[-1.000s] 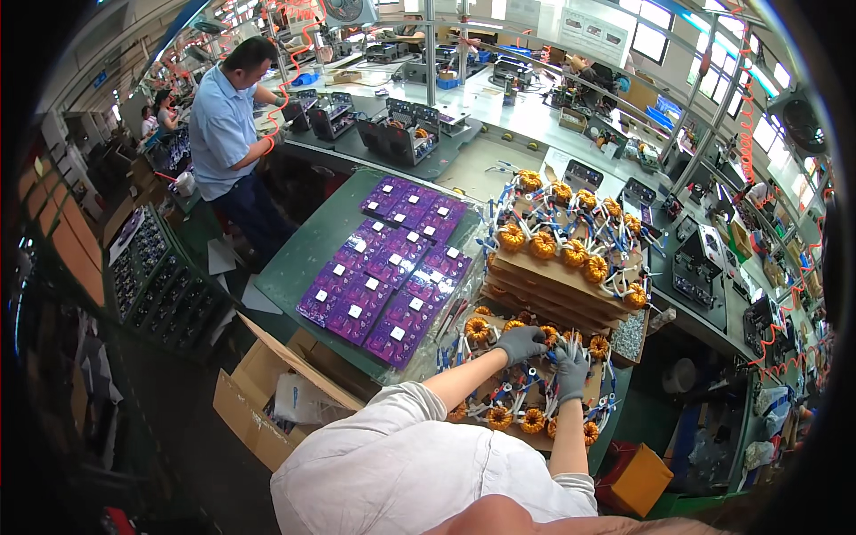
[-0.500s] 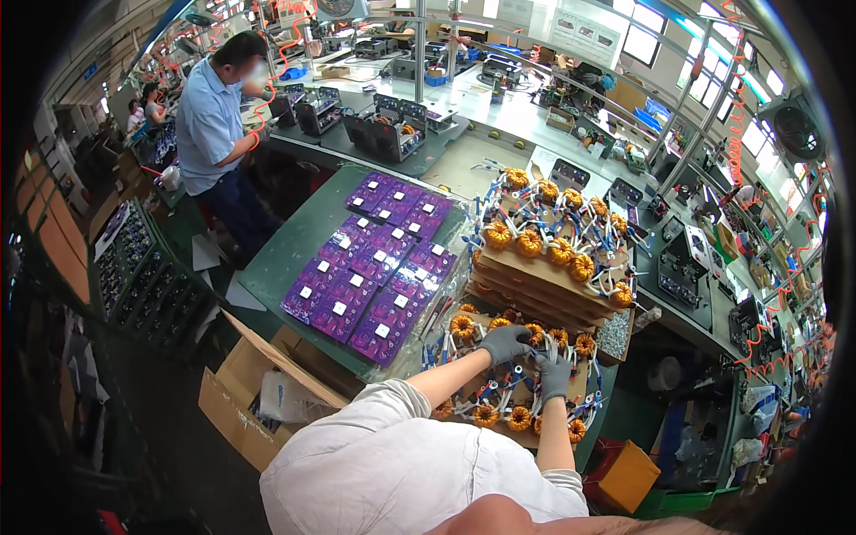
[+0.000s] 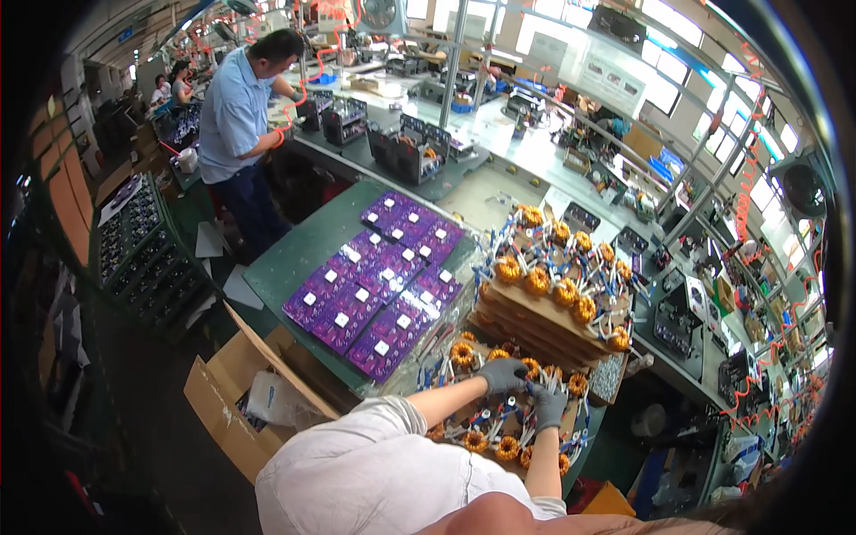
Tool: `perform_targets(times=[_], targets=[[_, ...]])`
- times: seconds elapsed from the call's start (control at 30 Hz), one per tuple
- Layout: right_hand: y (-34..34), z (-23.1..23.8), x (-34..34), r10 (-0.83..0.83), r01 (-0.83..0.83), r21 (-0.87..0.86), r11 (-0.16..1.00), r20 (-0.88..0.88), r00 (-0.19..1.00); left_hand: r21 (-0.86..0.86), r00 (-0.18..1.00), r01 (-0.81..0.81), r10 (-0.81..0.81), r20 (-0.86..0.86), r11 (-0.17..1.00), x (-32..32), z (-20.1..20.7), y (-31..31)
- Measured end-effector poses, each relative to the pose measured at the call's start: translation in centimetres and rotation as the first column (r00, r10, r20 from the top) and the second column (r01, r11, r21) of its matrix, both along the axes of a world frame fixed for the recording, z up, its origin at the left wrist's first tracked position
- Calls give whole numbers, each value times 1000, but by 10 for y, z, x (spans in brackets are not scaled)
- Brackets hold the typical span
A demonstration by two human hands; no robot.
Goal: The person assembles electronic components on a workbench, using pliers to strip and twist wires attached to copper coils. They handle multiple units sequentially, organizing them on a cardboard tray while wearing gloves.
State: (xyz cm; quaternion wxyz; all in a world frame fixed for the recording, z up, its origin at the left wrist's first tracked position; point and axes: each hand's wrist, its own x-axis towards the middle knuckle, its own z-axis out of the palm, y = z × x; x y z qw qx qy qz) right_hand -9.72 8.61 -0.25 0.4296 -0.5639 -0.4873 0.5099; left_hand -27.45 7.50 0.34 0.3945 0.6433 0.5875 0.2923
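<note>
My left hand (image 3: 505, 375) and my right hand (image 3: 547, 407), both in grey gloves, meet over the lower layer of copper-wound toroidal coils. The fingers of both are bent and closed among wire leads at the layer's far side; the exact grip is too small to make out. A toroidal coil (image 3: 530, 366) shows just beyond my fingertips. White and blue leads (image 3: 511, 404) with crimped ends stick up between the coils. Nearer my body lies a row of coils, one of them a copper ring (image 3: 507, 448).
Beyond my hands rises a stack of cardboard sheets (image 3: 535, 332) topped with more coils (image 3: 537, 282). Purple circuit boards (image 3: 363, 294) cover the green table (image 3: 278, 265) at left. An open carton (image 3: 220, 399) stands beside it. A co-worker (image 3: 236, 116) stands at the far-left bench.
The view has shifted, so the bench sits slightly lower in it. My hands remain together over the same coils, fingertips closer to each other. The co-worker's head is bent over the bench as before.
</note>
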Motion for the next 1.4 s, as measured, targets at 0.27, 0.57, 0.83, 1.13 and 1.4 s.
perform_targets(times=[0.27, 0.57, 0.83, 1.13, 1.4], targets=[[15, -13, -11, 52, -57, 37, 998, 129, 990, 34, 995, 55, -52, -84, 998, 2, 0, 2], [-1, 14, -3, 30, -39, -106, 994, -83, 996, 100, 999, 4, 0, -40, 995, -1, 1, -2], [2, 24, -9, 152, -141, -59, 988, 248, 957, -73, 996, 79, -82, -40, 994, -6, 5, 3], [12, -1, -7, 125, -130, 21, 991, 166, 978, 120, 997, -3, 13, -80, 993, -2, -11, 2], [8, 1, -5, 71, -91, 77, 993, 232, 970, 51, 996, 41, -37, -78, 998, 0, -6, -3]])
